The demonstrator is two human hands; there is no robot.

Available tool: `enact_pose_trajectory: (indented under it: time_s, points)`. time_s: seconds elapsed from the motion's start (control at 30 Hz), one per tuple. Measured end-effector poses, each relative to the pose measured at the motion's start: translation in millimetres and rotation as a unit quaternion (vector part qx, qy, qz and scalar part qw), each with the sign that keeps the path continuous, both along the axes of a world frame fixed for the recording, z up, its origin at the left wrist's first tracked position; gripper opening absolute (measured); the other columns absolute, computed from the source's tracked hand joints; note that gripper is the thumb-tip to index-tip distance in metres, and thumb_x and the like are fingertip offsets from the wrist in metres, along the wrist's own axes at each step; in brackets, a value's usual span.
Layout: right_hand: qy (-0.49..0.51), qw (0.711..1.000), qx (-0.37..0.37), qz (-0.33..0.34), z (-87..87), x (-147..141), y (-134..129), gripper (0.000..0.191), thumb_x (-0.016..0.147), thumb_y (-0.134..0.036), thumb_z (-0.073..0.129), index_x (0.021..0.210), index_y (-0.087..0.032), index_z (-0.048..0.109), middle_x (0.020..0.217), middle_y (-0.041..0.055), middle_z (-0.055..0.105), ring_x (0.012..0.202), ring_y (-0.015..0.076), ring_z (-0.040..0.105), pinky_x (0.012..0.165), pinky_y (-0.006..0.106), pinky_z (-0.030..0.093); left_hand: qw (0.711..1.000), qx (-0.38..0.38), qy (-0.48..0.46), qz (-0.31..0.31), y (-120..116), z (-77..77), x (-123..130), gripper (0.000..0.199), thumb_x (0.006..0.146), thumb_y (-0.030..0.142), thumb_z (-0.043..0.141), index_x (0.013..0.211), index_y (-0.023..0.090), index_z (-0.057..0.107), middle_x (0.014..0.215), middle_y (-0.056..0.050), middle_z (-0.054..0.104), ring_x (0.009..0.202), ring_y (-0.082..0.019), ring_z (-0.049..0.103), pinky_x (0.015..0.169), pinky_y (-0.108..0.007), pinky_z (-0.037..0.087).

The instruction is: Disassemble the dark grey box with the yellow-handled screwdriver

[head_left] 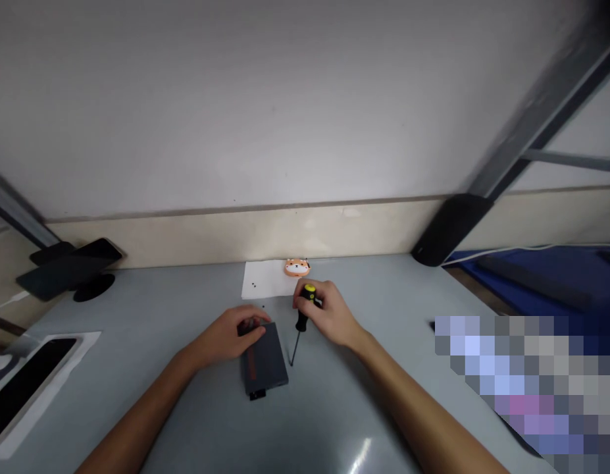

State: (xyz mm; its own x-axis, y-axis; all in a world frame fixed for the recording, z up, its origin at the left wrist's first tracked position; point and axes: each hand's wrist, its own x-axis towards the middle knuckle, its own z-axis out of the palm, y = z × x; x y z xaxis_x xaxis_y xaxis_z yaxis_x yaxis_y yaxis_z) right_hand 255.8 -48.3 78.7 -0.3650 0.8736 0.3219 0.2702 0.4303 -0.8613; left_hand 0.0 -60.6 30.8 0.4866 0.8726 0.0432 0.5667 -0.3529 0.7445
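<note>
Keep the dark box (pixel 266 359) flat on the bench (pixel 210 421), gripped at its far left corner by the half-curled left hand (pixel 229 337). Straighten the screwdriver (pixel 301 321), tilted just beside it in the closed right hand (pixel 334 316), for cleaner seating. Avoid nudging the small dark bits (pixel 254 285), likely screws, on the white paper (pixel 272 280).

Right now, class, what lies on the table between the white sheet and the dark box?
In the head view, one tiny dark piece, too small to identify, lies between the white sheet and the dark box, near the left hand.
</note>
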Motion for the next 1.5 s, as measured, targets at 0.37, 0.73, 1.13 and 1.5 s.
enact_pose_trajectory:
  time_s: [0.37,0.73,1.13,1.5]
  points:
    - [-0.011,0.983,0.013,-0.184,-21.3,-5.4,15.0,0.025,0.094,-0.045,0.056,0.093,-0.023,0.069,0.065,-0.0025,0.060,0.056,0.0138,0.050,0.058,0.026,0.038,0.995,-0.096,-0.007,-0.005,3.7,8.3,-14.8,0.034,0.098,0.049,0.056,0.115,0.025,0.071,0.085,-0.001,0.067,0.072,-0.015,0.059,0.063,-0.024,0.044]
    - [0.033,0.990,-0.004,-0.134,-25.9,-14.2,13.3,0.028,0.095,-0.046,0.057,0.098,-0.022,0.069,0.074,0.0011,0.069,0.066,0.0172,0.063,0.066,0.029,0.047,0.984,0.135,0.074,0.091,17.8,-14.2,-14.5,0.033,0.096,0.047,0.062,0.123,0.029,0.070,0.096,-0.001,0.068,0.080,-0.017,0.064,0.075,-0.028,0.050]
    - [0.058,0.989,-0.017,-0.132,-26.3,-14.7,13.4,0.030,0.095,-0.048,0.058,0.096,-0.020,0.069,0.075,0.0025,0.069,0.069,0.0176,0.064,0.065,0.029,0.047,0.988,0.135,0.046,0.060,17.6,-18.0,-9.8,0.025,0.104,0.040,0.052,0.103,0.026,0.072,0.101,-0.001,0.070,0.092,-0.018,0.067,0.084,-0.029,0.048]
    - [0.042,0.993,-0.040,-0.105,-35.9,-14.9,18.8,0.031,0.094,-0.049,0.059,0.101,-0.020,0.069,0.075,0.0029,0.070,0.068,0.0187,0.064,0.066,0.030,0.047,0.987,0.140,0.031,0.071,21.7,-21.7,-17.2,0.022,0.102,0.037,0.057,0.102,0.024,0.075,0.099,-0.002,0.070,0.091,-0.017,0.065,0.082,-0.028,0.047]
